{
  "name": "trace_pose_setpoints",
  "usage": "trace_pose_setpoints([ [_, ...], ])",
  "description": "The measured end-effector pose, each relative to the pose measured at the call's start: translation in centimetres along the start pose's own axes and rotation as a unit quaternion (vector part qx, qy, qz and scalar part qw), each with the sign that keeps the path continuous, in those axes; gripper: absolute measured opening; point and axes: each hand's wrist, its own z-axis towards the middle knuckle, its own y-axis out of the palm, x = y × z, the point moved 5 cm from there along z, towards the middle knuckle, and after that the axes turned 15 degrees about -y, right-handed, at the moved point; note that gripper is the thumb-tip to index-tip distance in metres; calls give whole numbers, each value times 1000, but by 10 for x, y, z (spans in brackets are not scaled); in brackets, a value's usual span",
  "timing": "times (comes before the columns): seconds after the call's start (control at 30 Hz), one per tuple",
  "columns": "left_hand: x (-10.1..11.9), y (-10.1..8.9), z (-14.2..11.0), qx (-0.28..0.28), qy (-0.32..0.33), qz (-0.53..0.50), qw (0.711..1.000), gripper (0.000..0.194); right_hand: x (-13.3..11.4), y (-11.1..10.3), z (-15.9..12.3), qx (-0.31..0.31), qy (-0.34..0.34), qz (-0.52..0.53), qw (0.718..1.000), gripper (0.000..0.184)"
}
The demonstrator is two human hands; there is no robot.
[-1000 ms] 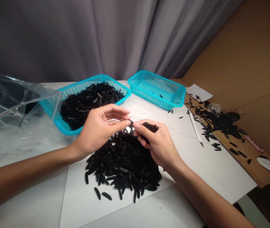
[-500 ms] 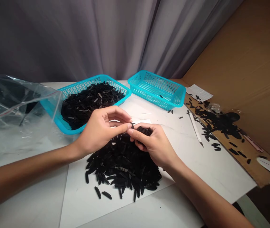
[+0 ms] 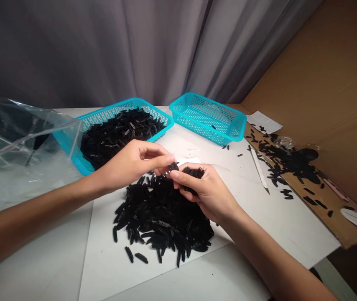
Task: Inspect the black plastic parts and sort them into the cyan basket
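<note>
My left hand (image 3: 131, 163) and my right hand (image 3: 205, 190) meet above a pile of small black plastic pieces (image 3: 162, 215) on a white sheet (image 3: 260, 217). Both pinch one small black piece (image 3: 173, 167) between their fingertips. My right hand also cups a bunch of black pieces (image 3: 194, 172) in its palm. Behind my left hand stands a teal basket (image 3: 86, 121) heaped with the same black pieces.
A second teal basket (image 3: 208, 117), nearly bare, stands at the back. A clear plastic bag (image 3: 18, 146) lies at the left. A cardboard flap (image 3: 319, 194) at the right carries scattered black pieces and a white blade-like tool (image 3: 259, 169) lies beside it.
My left hand has shifted up and to the right, its forearm rising off the sheet. The pinched black piece now shows more clearly between the fingertips. My right hand has barely moved.
</note>
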Motion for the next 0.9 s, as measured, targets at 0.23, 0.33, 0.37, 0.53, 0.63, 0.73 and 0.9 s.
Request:
trace_pose_setpoints([
  [0.23,-1,0,-2,-10,-24,17,1000,17,-1,0,-1,-21,-15,-33,999,26],
  [0.33,-2,-6,-1,21,-18,8,1000,14,-1,-1,1,-23,-12,-18,1000,27],
  [0.37,-2,-7,0,30,-18,5,999,14,-2,-2,1,-19,-13,-15,1000,26],
  [0.53,-3,-6,-1,43,-21,5,999,15,-4,-6,1,-1,-34,-52,998,28],
  [0.63,-2,-4,-3,50,-13,10,999,16,-6,-5,1,0,-40,-70,997,28],
  [0.73,-3,-3,-4,51,-9,-17,999,22,-7,-5,1,8,-40,-66,997,26],
  [0.9,-7,-3,0,25,-32,-119,992,28,-5,-5,1,11,-26,-27,999,27],
])
